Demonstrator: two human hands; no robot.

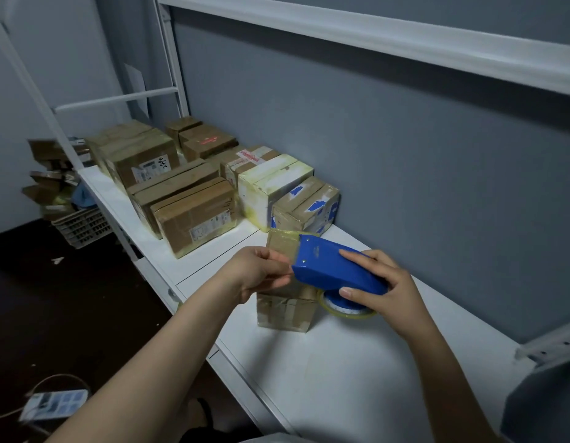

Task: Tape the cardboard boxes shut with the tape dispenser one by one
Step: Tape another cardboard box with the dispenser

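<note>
Floor: a power strip [53, 406] with its cable lies on the dark floor at lower left.
Desk: a white desk [341, 362] runs from the camera toward the far corner.
Right hand: the right hand [382, 292] wraps the rear of the blue dispenser [328, 266], thumb at its lower edge and fingers over the top.
Roll: a clear tape roll [347, 310] hangs under the dispenser, just beside the box.
Left hand: the left hand [261, 271] clasps the upper left edge of the box [287, 310], fingers curled on it beside the dispenser's nose.
Box: small and upright, it stands on the desk between the hands. The dispenser's front edge is on its top, where a yellowish strip of tape shows.
Handling: the box looks light and likely to slide or tip under the dispenser's pull, so it wants bracing at the top edge or side wall. Its cardboard looks worn and soft at the corners, so firm pressure belongs over the seams. The dispenser is rigid plastic, best held at the rear, clear of the cutting end.
Behind: a cluster of taped boxes [194, 212] sits further along the desk, just beyond the one in hand.
Far left: a plastic crate [82, 227] and loose cardboard sit on the floor past the desk's end.
</note>
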